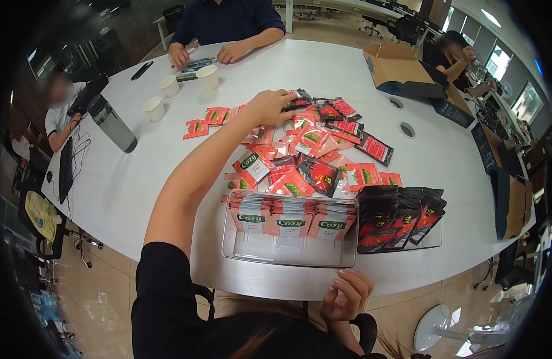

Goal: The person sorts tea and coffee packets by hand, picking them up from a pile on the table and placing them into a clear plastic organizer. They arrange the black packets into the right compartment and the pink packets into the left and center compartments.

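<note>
Head view. Beyond the clear tray (pixel 261 246) of upright Cozy sachets (pixel 291 222), the mixed pile (pixel 312 140) covers part of the worktop (pixel 168 149). The left hand (pixel 267 109) touches its far side; whether the fingers clamp cannot be told. Nearer than the tray, the right hand (pixel 348 294) curls empty, fingers slightly apart.

The left arm (pixel 195 182) is extended forward, bent slightly at the elbow; its upper part is covered by a black sleeve (pixel 161 278). The left hand (pixel 269 109) is held palm down, fingers parted. The right hand (pixel 346 294) is held near the body, fingers loosely curled.
</note>
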Tool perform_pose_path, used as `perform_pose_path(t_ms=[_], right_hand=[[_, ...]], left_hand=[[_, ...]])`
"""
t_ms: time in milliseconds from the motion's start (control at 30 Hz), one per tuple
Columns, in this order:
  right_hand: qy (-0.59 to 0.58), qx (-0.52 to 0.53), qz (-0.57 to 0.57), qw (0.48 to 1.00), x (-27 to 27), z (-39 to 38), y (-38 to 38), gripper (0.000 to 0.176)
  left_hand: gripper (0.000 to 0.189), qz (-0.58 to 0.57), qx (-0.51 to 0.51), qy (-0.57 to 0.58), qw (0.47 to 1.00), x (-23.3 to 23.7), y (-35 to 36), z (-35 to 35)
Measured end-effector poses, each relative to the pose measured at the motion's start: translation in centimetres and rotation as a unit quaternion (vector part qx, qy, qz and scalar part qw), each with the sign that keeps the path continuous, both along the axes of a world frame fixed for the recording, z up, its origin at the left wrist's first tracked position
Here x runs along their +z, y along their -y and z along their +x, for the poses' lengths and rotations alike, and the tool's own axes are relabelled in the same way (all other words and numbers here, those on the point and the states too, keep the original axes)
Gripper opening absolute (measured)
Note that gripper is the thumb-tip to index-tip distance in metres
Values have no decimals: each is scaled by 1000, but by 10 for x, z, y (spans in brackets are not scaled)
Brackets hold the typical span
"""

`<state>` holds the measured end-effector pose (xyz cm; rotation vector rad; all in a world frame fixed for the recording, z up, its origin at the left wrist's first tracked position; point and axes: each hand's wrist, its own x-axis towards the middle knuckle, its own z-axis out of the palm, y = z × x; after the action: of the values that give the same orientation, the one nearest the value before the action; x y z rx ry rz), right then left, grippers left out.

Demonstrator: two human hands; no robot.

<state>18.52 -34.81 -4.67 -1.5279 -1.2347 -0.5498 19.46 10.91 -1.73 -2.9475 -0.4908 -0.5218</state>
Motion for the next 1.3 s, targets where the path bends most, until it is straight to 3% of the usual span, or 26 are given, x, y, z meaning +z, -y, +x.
perform_pose_path(t_ms=[133, 233, 433, 733, 833, 1300], right_hand=[[-7, 5, -7, 1000, 0, 0, 1, 15], [-8, 4, -12, 1000, 1, 0, 1, 15], [-10, 9, -14, 1000, 1, 0, 1, 15], [-11, 12, -24, 1000, 2, 1, 2, 15], [-11, 11, -19, 1000, 1, 1, 2, 15], [-21, 18, 13, 1000, 3, -1, 0, 16]], left_hand=[[63, 37, -18, 13, 999, -10, -15, -1], [59, -13, 25, -47, 999, 0, -12, 3], [48, -119, 69, -55, 989, 8, -21, 7], [42, -9, 14, -10, 1000, -9, -30, 11], [36, 21, 72, -95, 993, -10, -27, 27], [27, 65, 51, -43, 996, -14, -13, 21]])
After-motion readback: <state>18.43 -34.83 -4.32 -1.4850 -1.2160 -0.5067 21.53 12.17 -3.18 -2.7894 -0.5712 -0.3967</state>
